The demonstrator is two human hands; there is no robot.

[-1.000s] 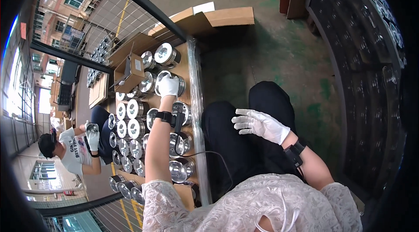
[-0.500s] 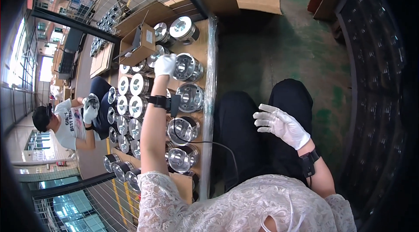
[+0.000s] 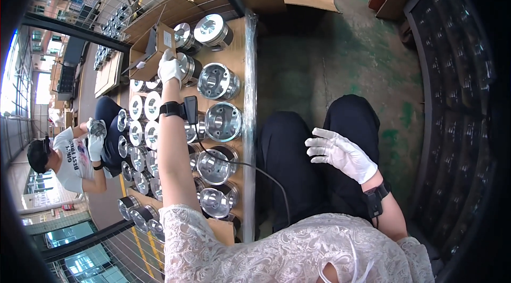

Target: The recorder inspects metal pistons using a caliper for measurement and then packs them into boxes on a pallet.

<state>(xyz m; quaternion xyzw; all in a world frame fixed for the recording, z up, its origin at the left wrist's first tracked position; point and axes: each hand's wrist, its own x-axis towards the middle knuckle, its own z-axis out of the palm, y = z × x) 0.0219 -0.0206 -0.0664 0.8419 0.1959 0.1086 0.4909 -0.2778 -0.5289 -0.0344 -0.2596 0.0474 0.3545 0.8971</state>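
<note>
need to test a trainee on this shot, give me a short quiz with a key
1. True or false: the right hand is gripping a metal piston.
2. Which is nearest to the left hand: (a) the person's knees, (b) the cardboard box, (c) the clear plastic wrap?
3. What covers both of the person's hands?

Key:
1. False; it is empty, its fingers spread over the lap.
2. b.
3. White gloves.

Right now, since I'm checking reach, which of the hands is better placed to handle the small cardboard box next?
Probably the left hand: it is at the small cardboard box, while the open right hand is over the lap, well apart from it.
</note>
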